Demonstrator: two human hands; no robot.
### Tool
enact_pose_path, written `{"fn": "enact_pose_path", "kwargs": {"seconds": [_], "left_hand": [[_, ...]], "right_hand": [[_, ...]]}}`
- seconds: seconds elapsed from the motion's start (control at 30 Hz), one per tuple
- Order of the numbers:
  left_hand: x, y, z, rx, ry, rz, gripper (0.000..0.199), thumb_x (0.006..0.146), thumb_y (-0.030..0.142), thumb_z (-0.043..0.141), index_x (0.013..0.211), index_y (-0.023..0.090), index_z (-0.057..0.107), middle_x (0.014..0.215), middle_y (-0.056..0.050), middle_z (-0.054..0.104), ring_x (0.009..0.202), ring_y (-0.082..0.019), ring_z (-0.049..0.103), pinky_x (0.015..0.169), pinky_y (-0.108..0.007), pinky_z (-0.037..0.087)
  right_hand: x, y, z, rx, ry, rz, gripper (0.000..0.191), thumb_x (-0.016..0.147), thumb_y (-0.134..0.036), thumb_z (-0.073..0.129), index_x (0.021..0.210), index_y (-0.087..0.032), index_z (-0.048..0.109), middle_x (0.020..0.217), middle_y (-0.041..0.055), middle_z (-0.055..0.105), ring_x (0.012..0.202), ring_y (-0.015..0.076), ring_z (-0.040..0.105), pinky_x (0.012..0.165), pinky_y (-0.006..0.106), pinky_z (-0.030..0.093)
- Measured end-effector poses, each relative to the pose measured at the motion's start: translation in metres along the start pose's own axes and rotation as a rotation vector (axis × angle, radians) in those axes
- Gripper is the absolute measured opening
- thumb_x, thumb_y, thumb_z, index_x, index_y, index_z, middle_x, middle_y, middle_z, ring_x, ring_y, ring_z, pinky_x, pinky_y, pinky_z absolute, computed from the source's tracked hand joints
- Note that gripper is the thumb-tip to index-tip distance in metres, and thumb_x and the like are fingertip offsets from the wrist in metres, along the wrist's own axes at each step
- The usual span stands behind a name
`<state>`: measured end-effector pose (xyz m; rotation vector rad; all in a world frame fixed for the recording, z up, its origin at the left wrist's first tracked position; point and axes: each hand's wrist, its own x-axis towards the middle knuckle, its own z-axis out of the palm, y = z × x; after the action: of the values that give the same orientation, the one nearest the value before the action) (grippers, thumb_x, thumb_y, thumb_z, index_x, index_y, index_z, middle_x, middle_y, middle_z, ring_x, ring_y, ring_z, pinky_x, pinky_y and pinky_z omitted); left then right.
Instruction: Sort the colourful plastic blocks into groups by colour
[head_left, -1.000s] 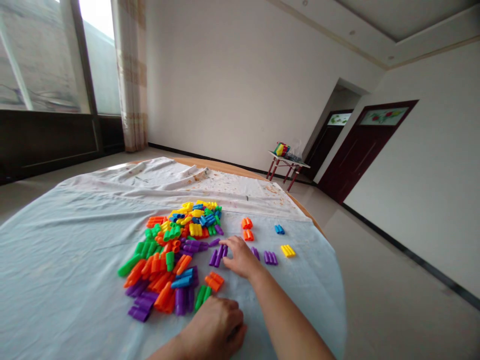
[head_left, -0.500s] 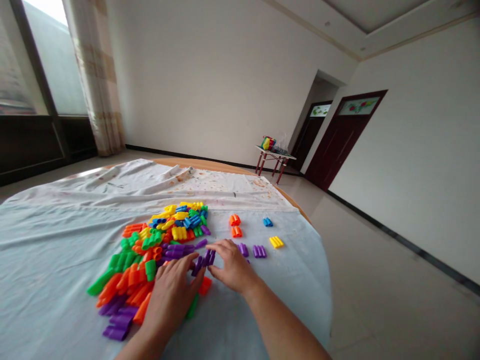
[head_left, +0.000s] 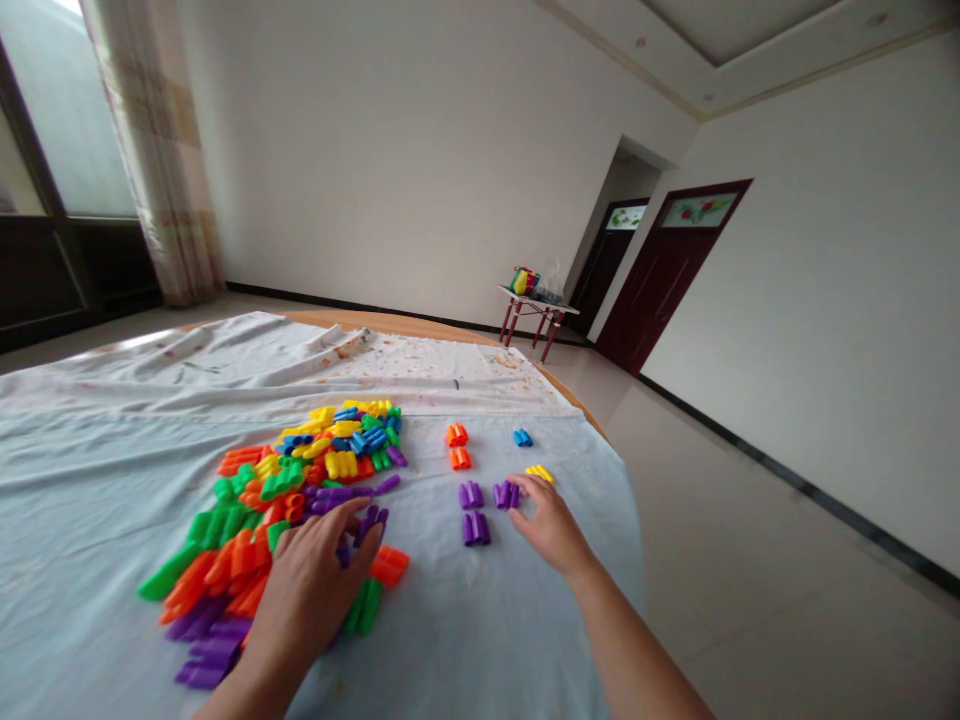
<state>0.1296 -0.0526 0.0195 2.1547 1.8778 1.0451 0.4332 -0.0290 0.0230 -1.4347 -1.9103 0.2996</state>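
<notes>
My left hand (head_left: 311, 575) is closed around a purple plastic toy block (head_left: 373, 521) made of joined tubes, at the right edge of a pile. Its fingers and thumb partly cover that block. My right hand (head_left: 553, 527) reaches over the right part of another purple block (head_left: 504, 495), with finger and thumb on either side of it. Beside that block lie two more, a purple block (head_left: 470, 495) and a nearer purple block (head_left: 475, 528). Just behind the right fingers is a yellow block (head_left: 540, 473).
A mixed heap of orange (head_left: 247, 555), green, yellow, blue and purple blocks spreads over the left of the cloth (head_left: 420, 640). Two orange blocks (head_left: 459, 458) and a blue block (head_left: 523, 437) sit farther back. A small side table (head_left: 536, 300) stands beyond.
My right hand has left the purple block both hands were on and moved right to another purple block. My left hand keeps the first one and has drawn slightly left.
</notes>
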Motion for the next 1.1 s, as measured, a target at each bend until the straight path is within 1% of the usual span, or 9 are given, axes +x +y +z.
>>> {"fn": "enact_pose_path", "kwargs": {"seconds": [0.1,0.23,0.47,0.7,0.8,0.9,0.97,1.0,1.1], "left_hand": [[-0.001,0.000,0.000,-0.002,-0.006,0.010,0.038,0.084,0.049,0.048,0.107,0.021,0.059,0.091,-0.004,0.069,0.087,-0.023,0.062,0.081,-0.036,0.040],[-0.003,0.001,0.001,0.005,-0.015,0.021,0.037,0.085,0.048,0.047,0.107,0.021,0.059,0.091,-0.003,0.069,0.087,-0.023,0.062,0.081,-0.036,0.040],[-0.004,0.004,0.004,-0.001,-0.027,0.032,0.039,0.084,0.049,0.049,0.109,0.021,0.058,0.087,-0.003,0.069,0.085,-0.022,0.062,0.080,-0.036,0.039],[-0.004,0.005,0.004,-0.028,-0.030,0.022,0.039,0.083,0.049,0.048,0.108,0.020,0.059,0.084,-0.002,0.068,0.083,-0.022,0.061,0.079,-0.036,0.039],[-0.004,0.004,0.005,-0.051,-0.027,0.021,0.040,0.083,0.050,0.049,0.108,0.021,0.059,0.083,-0.001,0.068,0.081,-0.022,0.061,0.078,-0.036,0.039],[-0.005,0.006,0.007,-0.099,-0.015,0.045,0.040,0.082,0.052,0.050,0.107,0.021,0.059,0.081,-0.001,0.067,0.079,-0.021,0.061,0.077,-0.035,0.040],[-0.006,0.008,0.010,-0.146,-0.007,0.062,0.041,0.082,0.053,0.051,0.106,0.021,0.058,0.079,0.000,0.066,0.075,-0.020,0.060,0.075,-0.034,0.041],[-0.007,0.009,0.011,-0.171,-0.004,0.068,0.041,0.082,0.053,0.051,0.107,0.021,0.058,0.078,0.000,0.065,0.073,-0.019,0.060,0.073,-0.034,0.042],[-0.010,0.011,0.016,-0.218,-0.011,0.081,0.041,0.083,0.052,0.051,0.108,0.020,0.057,0.075,0.001,0.064,0.070,-0.018,0.059,0.069,-0.032,0.044]], "right_hand": [[-0.014,0.014,-0.003,0.017,-0.101,0.017,0.046,0.070,-0.008,0.053,0.114,-0.023,0.057,0.114,0.0062,0.059,0.106,0.0204,0.055,0.094,0.038,0.045],[-0.020,0.020,0.001,0.019,-0.183,0.009,0.048,0.069,-0.007,0.053,0.114,-0.022,0.058,0.116,0.0063,0.059,0.111,0.0202,0.053,0.096,0.037,0.043],[-0.019,0.021,0.004,0.000,-0.180,-0.022,0.048,0.069,-0.006,0.052,0.113,-0.023,0.061,0.118,0.0057,0.061,0.115,0.0199,0.051,0.103,0.038,0.037],[-0.023,0.023,0.002,-0.019,-0.170,-0.044,0.050,0.068,-0.002,0.049,0.112,-0.022,0.062,0.121,0.0064,0.058,0.116,0.0197,0.050,0.105,0.041,0.035],[-0.021,0.008,-0.003,-0.002,-0.095,-0.068,0.051,0.071,-0.001,0.045,0.114,-0.023,0.061,0.121,0.0065,0.056,0.117,0.0189,0.049,0.104,0.041,0.036],[-0.022,-0.025,-0.006,0.058,-0.046,-0.112,0.045,0.076,-0.004,0.046,0.114,-0.023,0.060,0.116,0.0064,0.058,0.113,0.0179,0.051,0.102,0.038,0.039],[-0.024,-0.052,-0.002,0.122,-0.100,-0.159,0.043,0.077,-0.009,0.053,0.118,-0.023,0.057,0.119,0.0064,0.056,0.114,0.0181,0.051,0.102,0.036,0.040],[-0.026,-0.066,0.003,0.153,-0.142,-0.190,0.047,0.076,-0.013,0.059,0.122,-0.023,0.053,0.122,0.0068,0.054,0.116,0.0189,0.049,0.103,0.036,0.039],[-0.027,-0.096,0.023,0.213,-0.230,-0.241,0.073,0.068,-0.022,0.074,0.133,-0.021,0.041,0.132,0.0092,0.047,0.119,0.0216,0.046,0.104,0.037,0.038]]}}
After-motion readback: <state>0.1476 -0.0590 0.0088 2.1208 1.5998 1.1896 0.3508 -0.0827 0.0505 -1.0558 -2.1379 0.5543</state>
